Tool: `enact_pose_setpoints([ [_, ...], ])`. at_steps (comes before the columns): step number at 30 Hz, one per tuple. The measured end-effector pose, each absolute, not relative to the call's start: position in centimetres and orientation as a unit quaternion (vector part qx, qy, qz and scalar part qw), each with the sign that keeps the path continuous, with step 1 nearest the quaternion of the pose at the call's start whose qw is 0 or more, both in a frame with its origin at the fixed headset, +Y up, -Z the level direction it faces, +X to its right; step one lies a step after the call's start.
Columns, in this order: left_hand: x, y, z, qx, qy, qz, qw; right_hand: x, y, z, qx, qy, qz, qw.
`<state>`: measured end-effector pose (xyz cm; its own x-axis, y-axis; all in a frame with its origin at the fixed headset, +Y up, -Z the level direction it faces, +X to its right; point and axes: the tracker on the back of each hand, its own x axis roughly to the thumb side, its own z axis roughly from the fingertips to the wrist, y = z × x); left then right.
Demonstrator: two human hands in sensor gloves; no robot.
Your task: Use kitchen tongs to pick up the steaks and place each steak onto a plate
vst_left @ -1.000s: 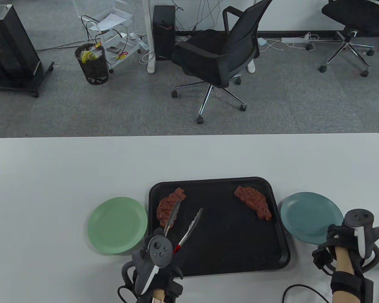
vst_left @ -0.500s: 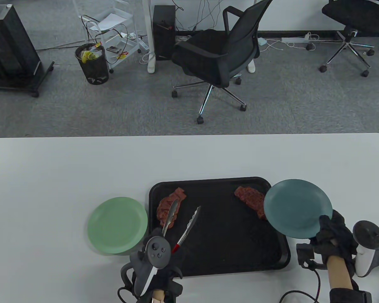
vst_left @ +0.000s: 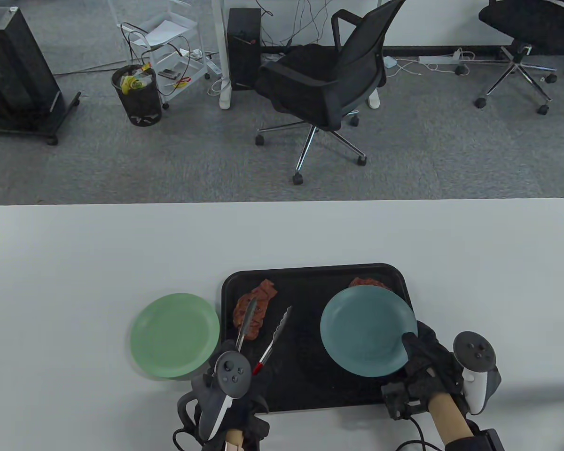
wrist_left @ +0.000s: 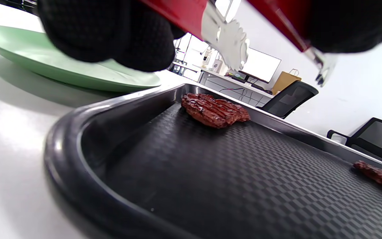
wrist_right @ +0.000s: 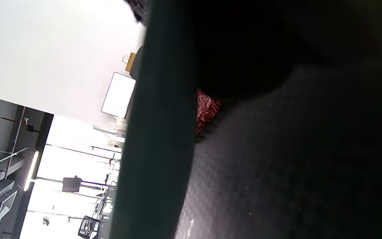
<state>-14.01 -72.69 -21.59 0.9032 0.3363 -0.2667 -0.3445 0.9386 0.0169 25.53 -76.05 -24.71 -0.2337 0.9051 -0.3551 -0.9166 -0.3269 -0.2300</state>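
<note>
My left hand (vst_left: pixel 256 376) grips red-handled metal tongs (vst_left: pixel 268 340) at the near left of the black tray (vst_left: pixel 310 277). Their arms are spread; one tip lies over the left steak (vst_left: pixel 259 300), the other over bare tray. In the left wrist view the tong tips (wrist_left: pixel 230 43) hang above that steak (wrist_left: pixel 214 109). My right hand (vst_left: pixel 416 350) pinches the near rim of a teal plate (vst_left: pixel 364 331), held above the tray's right half. The plate hides most of the right steak (vst_left: pixel 369 282); a piece of that steak (wrist_right: pixel 206 109) shows under the plate (wrist_right: pixel 154 132).
A green plate (vst_left: pixel 175 334) lies on the white table just left of the tray, also seen as the green plate (wrist_left: pixel 78 74) in the left wrist view. Beyond the table's far edge stand a black office chair (vst_left: pixel 329 89) and a waste bin (vst_left: pixel 138 94).
My right hand has lifted the teal plate off the table right of the tray and carried it left over the tray, covering the right steak. The tongs have narrowed slightly over the left steak.
</note>
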Motion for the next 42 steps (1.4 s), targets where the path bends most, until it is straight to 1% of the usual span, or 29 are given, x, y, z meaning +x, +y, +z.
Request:
enact_pose_setpoints([
  [4, -14.8, -72.7, -22.2, -0.010, 0.154, 0.160, 0.975, 25.9, -76.0, -24.6, -0.217, 0.012, 0.782, 0.585],
  [9, -15.7, -73.3, -23.9, -0.040, 0.193, 0.131, 0.972, 26.4, -76.3, -24.8, -0.221, 0.008, 0.786, 0.577],
  [15, -15.0, -74.0, -26.3, -0.073, 0.208, 0.073, 0.973, 26.5, -76.2, -25.2, -0.215, 0.004, 0.794, 0.568],
  [19, -14.4, -74.5, -27.7, -0.097, 0.213, 0.067, 0.970, 26.4, -76.2, -25.3, -0.212, 0.004, 0.798, 0.565],
  [22, -13.9, -75.0, -28.5, -0.132, 0.212, 0.057, 0.967, 26.3, -76.2, -25.4, -0.209, 0.005, 0.800, 0.562],
  [23, -13.7, -75.2, -28.6, -0.130, 0.206, 0.061, 0.968, 26.3, -76.2, -25.3, -0.208, 0.005, 0.801, 0.561],
  [25, -13.4, -74.9, -28.4, -0.094, 0.203, 0.050, 0.973, 26.2, -76.2, -25.3, -0.205, 0.005, 0.805, 0.557],
  [27, -13.3, -74.4, -28.1, -0.075, 0.193, 0.036, 0.978, 26.1, -76.2, -25.3, -0.201, 0.004, 0.808, 0.554],
  [32, -13.0, -73.7, -27.0, -0.052, 0.154, -0.007, 0.987, 25.6, -76.4, -25.2, -0.194, 0.012, 0.813, 0.548],
  [36, -13.0, -73.3, -25.8, -0.049, 0.127, 0.022, 0.990, 25.1, -76.6, -25.1, -0.188, 0.019, 0.820, 0.540],
  [42, -11.9, -72.1, -24.0, -0.019, 0.065, 0.068, 0.995, 24.3, -77.0, -25.0, -0.176, 0.035, 0.829, 0.530],
])
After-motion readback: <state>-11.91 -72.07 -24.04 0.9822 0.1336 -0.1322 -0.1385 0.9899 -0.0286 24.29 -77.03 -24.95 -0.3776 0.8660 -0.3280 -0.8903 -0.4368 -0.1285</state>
